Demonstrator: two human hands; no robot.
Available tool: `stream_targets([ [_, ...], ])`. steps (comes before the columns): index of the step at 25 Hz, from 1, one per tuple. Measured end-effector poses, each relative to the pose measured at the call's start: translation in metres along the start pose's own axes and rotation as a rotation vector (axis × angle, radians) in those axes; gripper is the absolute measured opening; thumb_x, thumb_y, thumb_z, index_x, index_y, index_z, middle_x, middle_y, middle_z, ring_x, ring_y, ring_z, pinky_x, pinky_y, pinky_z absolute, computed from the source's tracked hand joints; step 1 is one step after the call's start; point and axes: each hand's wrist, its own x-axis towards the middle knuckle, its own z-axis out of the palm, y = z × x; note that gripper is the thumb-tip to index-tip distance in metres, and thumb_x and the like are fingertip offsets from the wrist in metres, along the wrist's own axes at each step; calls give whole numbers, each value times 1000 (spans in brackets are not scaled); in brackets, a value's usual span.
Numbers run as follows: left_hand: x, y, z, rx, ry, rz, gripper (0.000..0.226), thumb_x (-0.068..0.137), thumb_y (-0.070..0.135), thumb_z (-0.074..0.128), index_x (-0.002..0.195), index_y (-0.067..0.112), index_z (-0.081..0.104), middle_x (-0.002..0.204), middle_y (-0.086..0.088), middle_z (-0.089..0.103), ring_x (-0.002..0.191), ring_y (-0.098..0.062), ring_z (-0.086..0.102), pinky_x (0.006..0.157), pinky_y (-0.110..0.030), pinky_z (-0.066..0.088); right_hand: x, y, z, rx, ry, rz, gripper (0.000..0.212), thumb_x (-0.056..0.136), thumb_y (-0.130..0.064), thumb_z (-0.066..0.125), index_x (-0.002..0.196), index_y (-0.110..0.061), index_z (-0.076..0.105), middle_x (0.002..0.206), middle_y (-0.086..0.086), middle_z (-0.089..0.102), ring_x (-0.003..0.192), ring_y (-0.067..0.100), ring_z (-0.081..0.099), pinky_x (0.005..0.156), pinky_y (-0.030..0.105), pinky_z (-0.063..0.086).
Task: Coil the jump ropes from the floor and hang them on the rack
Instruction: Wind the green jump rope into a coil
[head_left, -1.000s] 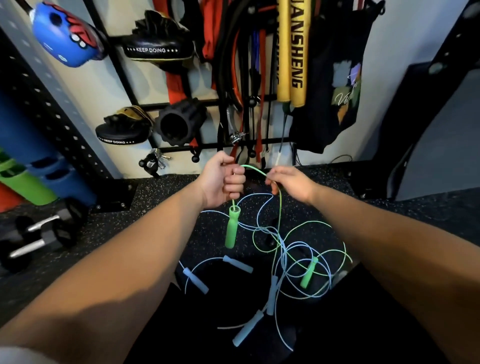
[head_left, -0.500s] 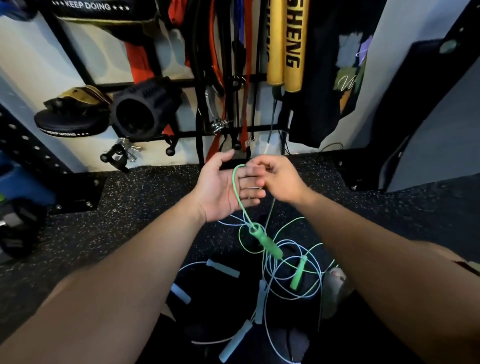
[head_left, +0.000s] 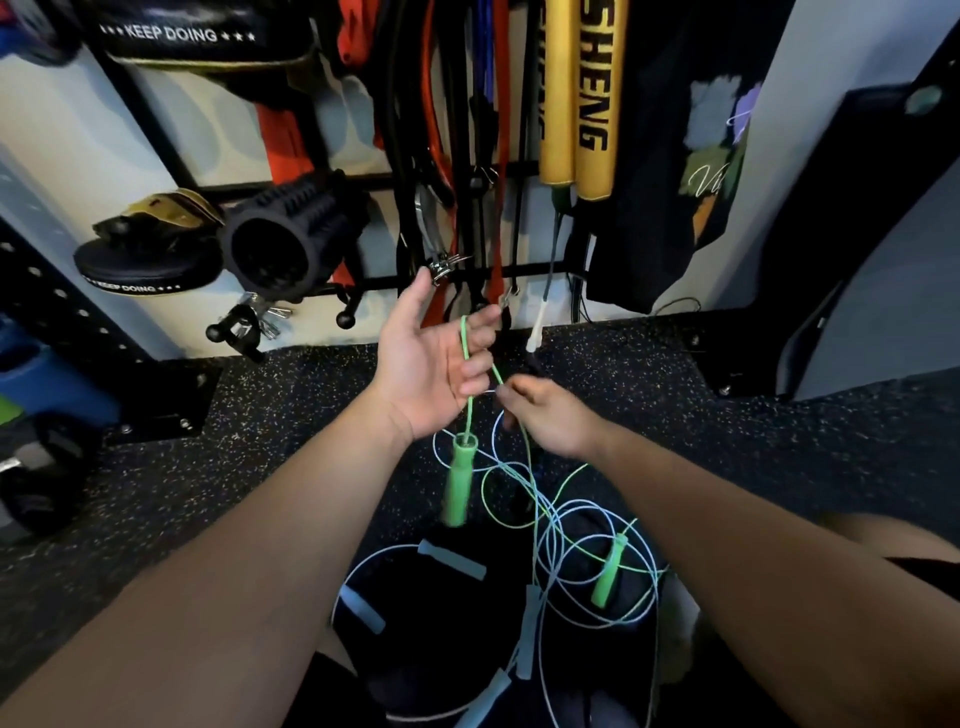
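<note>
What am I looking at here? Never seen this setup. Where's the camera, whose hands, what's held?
No machine here: a person wears a wide-angle camera on the head, looking forward and down, so both forearms reach in from the bottom. The left hand is open, palm up, with the green rope looped over its fingers; a green handle dangles below it. The right hand pinches the same rope. On the floor lies a tangle of pale blue ropes and a second green handle. Behind is the wall rack with gym gear.
</note>
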Motion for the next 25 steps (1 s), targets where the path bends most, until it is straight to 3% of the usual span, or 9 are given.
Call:
stream_targets([
  [4,-3,3,-16,27,158,64,87,88,82,32,119,6,60,73,4,56,55,-10,33,51,-27,18,-9,-6,12,-118,-117,-13,29,106,-32,41,93,-18,63,80,2,66,68,11,57,65,29,45],
  [7,-2,7,-31,84,247,112,94,87,85,28,126,4,58,79,3,62,59,-11,39,53,-27,24,-20,-21,11,-303,-172,-143,27,107,-29,40,107,-14,63,75,-11,56,66,1,50,59,12,38],
  [10,5,6,-39,169,355,143,89,93,79,24,128,4,57,84,3,68,63,-12,49,59,-28,36,-24,-36,12,-468,-168,-299,30,106,-34,39,95,-14,58,78,-1,59,70,14,53,67,31,43],
  [12,8,1,-38,229,432,147,78,100,68,25,128,3,57,84,1,74,67,-14,62,67,-30,48,-23,-42,13,-588,-161,-377,31,105,-39,37,88,-17,52,80,-2,56,76,20,54,73,38,47],
  [14,11,-5,-36,348,471,131,75,103,62,25,129,-2,56,86,-3,77,79,-20,72,78,-34,56,-26,-50,11,-691,-119,-450,33,105,-43,36,94,-21,57,91,-4,59,87,19,57,81,40,50],
  [16,9,-11,-36,492,409,48,86,98,71,20,129,-1,56,98,-11,78,97,-26,74,98,-43,53,-28,-56,3,-699,-50,-564,36,104,-44,40,106,-21,67,106,-2,67,97,18,62,88,38,52],
  [18,1,-17,-33,617,205,-86,105,83,87,13,131,6,59,114,-15,75,115,-27,68,112,-46,42,-27,-60,-8,-645,-16,-620,36,101,-44,47,109,-19,71,109,-1,69,95,16,64,90,38,54],
  [21,-15,-19,-21,672,-84,-228,117,78,90,-1,124,6,65,106,-21,72,103,-31,68,100,-43,47,-22,-57,-23,-510,59,-631,37,94,-51,55,96,-18,70,91,-5,63,79,13,62,75,41,56],
  [25,-23,-12,-13,650,-188,-334,118,75,93,0,95,-2,67,77,-17,69,75,-29,68,83,-37,54,-20,-48,-33,-385,147,-602,37,86,-53,65,87,-16,65,80,-5,62,71,10,59,66,32,52],
])
